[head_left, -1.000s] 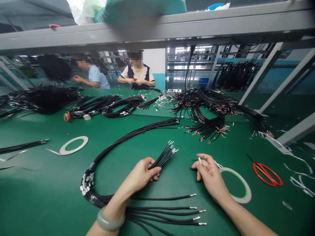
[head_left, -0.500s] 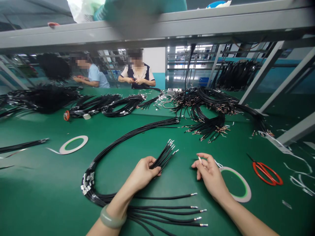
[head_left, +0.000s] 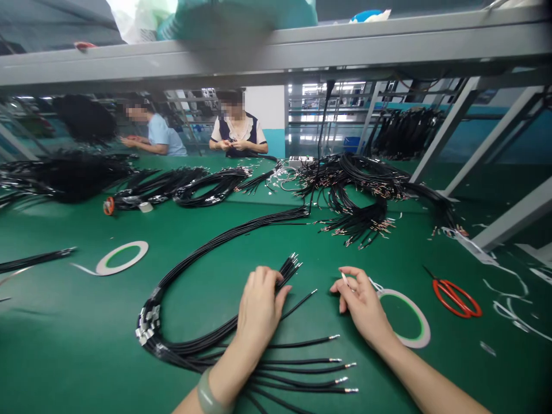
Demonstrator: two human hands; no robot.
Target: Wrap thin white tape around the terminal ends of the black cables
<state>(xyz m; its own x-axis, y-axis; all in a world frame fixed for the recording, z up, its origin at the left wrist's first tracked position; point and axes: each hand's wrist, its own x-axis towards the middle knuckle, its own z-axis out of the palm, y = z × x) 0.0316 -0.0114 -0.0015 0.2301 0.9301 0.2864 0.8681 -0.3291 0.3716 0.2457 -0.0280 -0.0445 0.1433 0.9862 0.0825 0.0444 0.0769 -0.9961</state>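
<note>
My left hand (head_left: 261, 302) is closed around a bunch of thin black cables (head_left: 290, 265), their silvery tips poking out past the fingers. One cable (head_left: 302, 302) of that bunch slants away under the thumb. Below it, several loose cable ends (head_left: 310, 376) fan out to the right on the green table. The cables curve back to the left, where white tags and clear tape (head_left: 149, 325) wrap them. My right hand (head_left: 362, 305) pinches a short white strip of tape (head_left: 345, 279) between thumb and fingers, apart from the cables. Beside its wrist lies a tape roll (head_left: 425, 328).
Red-handled scissors (head_left: 457, 299) and white scraps (head_left: 509, 310) lie at the right. A second tape roll (head_left: 101, 265) is at the left. Coiled cable bundles (head_left: 211, 190) line the back. A grey shelf beam (head_left: 259, 57) crosses above; two people sit beyond the table.
My left hand has rolled over, back upward, and shifted slightly right. One cable has come apart from the bunch and points lower right. My right hand has stayed nearly still; the view has shifted slightly.
</note>
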